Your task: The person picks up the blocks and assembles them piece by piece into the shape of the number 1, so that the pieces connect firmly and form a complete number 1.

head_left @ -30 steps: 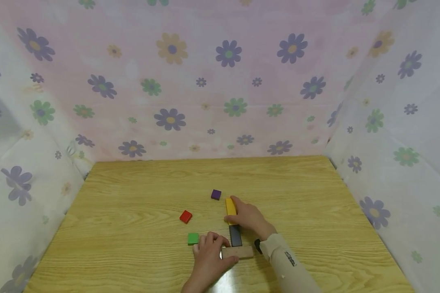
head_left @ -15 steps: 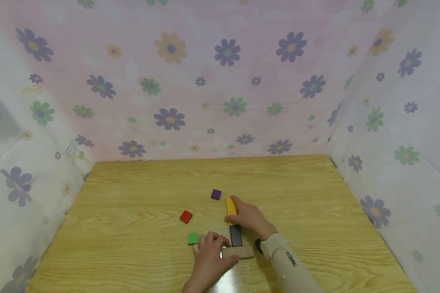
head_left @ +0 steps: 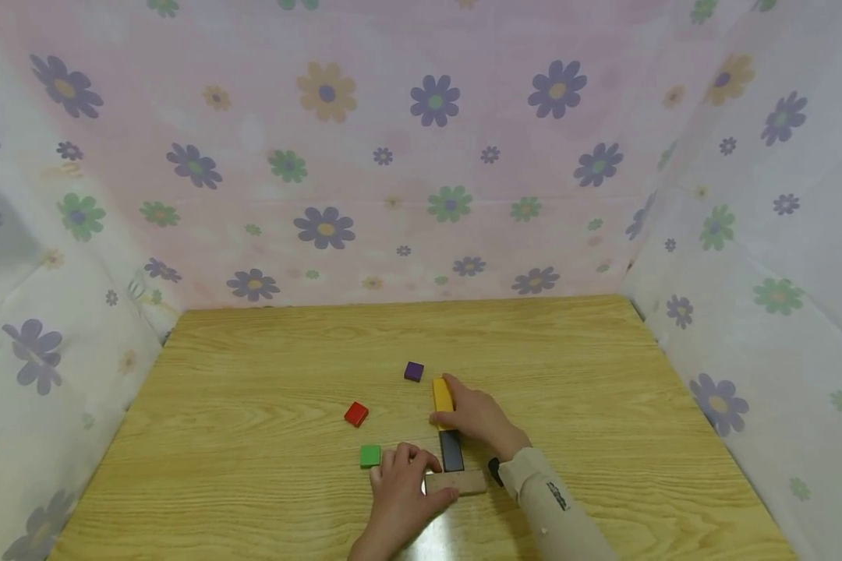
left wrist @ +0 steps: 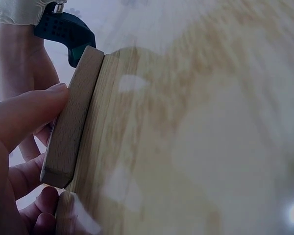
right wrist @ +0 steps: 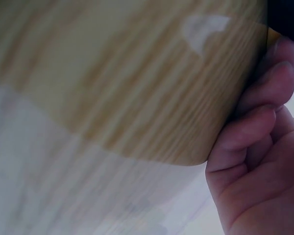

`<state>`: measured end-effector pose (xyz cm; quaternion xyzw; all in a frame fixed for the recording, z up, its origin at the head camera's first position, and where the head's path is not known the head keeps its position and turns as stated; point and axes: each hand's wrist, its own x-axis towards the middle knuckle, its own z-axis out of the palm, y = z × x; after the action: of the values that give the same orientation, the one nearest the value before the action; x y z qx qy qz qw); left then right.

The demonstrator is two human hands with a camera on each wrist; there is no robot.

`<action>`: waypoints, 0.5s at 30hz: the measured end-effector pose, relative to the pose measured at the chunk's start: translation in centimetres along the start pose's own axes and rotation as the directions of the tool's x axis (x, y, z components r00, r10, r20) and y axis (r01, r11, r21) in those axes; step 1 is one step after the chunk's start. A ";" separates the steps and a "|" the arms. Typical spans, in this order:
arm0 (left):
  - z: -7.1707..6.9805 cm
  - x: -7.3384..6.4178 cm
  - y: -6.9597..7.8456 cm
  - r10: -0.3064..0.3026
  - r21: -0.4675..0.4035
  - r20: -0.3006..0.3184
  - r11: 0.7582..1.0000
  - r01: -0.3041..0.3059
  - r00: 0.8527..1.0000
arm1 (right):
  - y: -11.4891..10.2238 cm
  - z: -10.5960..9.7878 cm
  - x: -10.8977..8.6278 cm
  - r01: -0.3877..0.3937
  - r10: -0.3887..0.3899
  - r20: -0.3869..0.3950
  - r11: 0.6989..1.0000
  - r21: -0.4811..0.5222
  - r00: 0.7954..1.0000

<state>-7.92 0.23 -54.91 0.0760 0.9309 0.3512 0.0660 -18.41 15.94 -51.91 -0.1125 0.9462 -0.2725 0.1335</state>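
In the head view a plain wooden block (head_left: 466,482) lies crosswise near the front of the table. My left hand (head_left: 403,491) pinches its left end, thumb on the near side and fingers at the far side; the left wrist view also has the thumb pressed on this wooden block (left wrist: 71,122). A dark grey block (head_left: 451,453) runs away from it, lengthwise. Beyond that, in line, is a yellow block (head_left: 441,393), which my right hand (head_left: 484,421) grips between thumb and fingers, covering its right side. In the right wrist view the curled fingers (right wrist: 255,127) rest low against the table.
Left of the row lie a green square block (head_left: 369,456), close by my left fingers, and a red one (head_left: 355,414) further off. A purple block (head_left: 414,372) sits just beyond the yellow one's left. Flower-patterned cloth (head_left: 393,179) walls the wooden table (head_left: 252,374) at back and sides.
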 end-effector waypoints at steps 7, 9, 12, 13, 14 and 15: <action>-0.2 0.0 0.2 0.005 0.010 0.000 1.000 -0.005 1.000 | -0.1 0.0 -0.1 -0.021 0.021 -0.002 1.000 -0.006 1.000; -0.3 -0.1 0.2 0.005 0.014 0.000 1.000 -0.005 1.000 | -0.1 0.0 -0.1 -0.027 0.027 0.001 1.000 -0.007 1.000; -0.3 -0.1 0.2 0.006 0.015 0.000 1.000 -0.006 1.000 | 0.0 0.1 -0.1 -0.029 0.029 0.002 1.000 -0.004 1.000; -0.3 -0.1 0.3 0.006 0.016 0.000 1.000 -0.006 1.000 | 0.0 0.1 -0.1 -0.029 0.029 0.002 1.000 0.000 1.000; -0.3 -0.1 0.3 0.006 0.016 0.000 1.000 -0.006 1.000 | 0.0 0.1 0.0 -0.028 0.028 0.002 1.000 0.003 1.000; -0.4 -0.1 0.3 0.007 0.016 -0.002 1.000 -0.007 1.000 | 0.0 0.1 0.0 -0.028 0.028 0.001 1.000 0.006 1.000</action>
<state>-7.84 0.22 -54.43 0.0794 0.9335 0.3439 0.0633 -18.37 15.93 -52.00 -0.0991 0.9468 -0.2733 0.1378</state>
